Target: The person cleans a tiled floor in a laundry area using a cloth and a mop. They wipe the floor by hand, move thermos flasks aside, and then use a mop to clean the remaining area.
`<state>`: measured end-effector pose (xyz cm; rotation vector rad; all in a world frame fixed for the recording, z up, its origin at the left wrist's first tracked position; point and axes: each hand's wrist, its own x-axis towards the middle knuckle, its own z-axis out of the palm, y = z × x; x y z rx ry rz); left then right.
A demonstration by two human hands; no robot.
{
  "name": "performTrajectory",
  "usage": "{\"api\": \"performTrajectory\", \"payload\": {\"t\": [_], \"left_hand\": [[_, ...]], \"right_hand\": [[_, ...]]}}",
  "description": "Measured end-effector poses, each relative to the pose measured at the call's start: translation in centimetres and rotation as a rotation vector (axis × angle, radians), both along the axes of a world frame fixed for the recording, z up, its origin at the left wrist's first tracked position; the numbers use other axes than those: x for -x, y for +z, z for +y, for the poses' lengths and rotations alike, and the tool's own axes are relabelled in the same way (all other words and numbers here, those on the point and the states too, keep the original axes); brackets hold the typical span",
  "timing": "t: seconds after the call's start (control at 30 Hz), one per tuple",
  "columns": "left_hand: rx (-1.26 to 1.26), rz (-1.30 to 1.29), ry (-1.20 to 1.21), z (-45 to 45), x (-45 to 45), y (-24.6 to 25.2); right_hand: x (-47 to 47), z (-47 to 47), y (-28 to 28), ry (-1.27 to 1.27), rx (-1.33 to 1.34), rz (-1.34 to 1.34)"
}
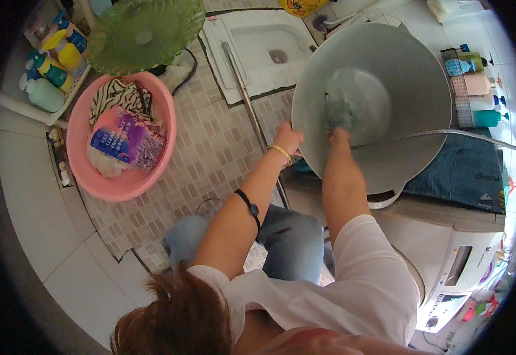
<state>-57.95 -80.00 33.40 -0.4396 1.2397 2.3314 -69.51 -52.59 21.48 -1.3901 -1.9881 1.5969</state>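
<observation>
My left hand [288,138] holds the rim of a large grey plastic tub [413,66] on its left side. Inside the tub is my right hand [340,135], its fingers at a blurred shower head [341,116] low in the tub; how they close on it is hard to tell. A metal shower hose [439,132] runs over the tub's right rim towards the hand. What looks like water [371,95] lies or runs at the tub's bottom. A pink basin [77,155] on the tiled floor holds a striped cloth [122,96], pale cloth and a purple packet [127,137].
A squat toilet [262,40] is set in the floor, with a metal pole [246,97] beside it. A green basin [144,37] hangs over the upper left. Bottles stand on a shelf [69,100]. The washing machine [439,248] is at the right, below a wire rack [462,100].
</observation>
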Motion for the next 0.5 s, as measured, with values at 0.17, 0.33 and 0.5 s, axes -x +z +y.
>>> {"api": "performTrajectory", "payload": {"t": [0.17, 0.33, 0.5], "left_hand": [[-0.013, 0.012, 0.033, -0.5, -0.2, -0.4], [-0.054, -0.025, 0.031, -0.5, -0.1, -0.8], [-0.077, -0.023, 0.085, -0.1, 0.9, -2.2]], "right_hand": [[1.0, -1.1, 2.2, -0.173, 0.841, 0.278], [1.2, -7.5, 11.2, -0.181, 0.847, 0.396], [-0.5, -14.3, 21.0, -0.030, 0.882, 0.330]]}}
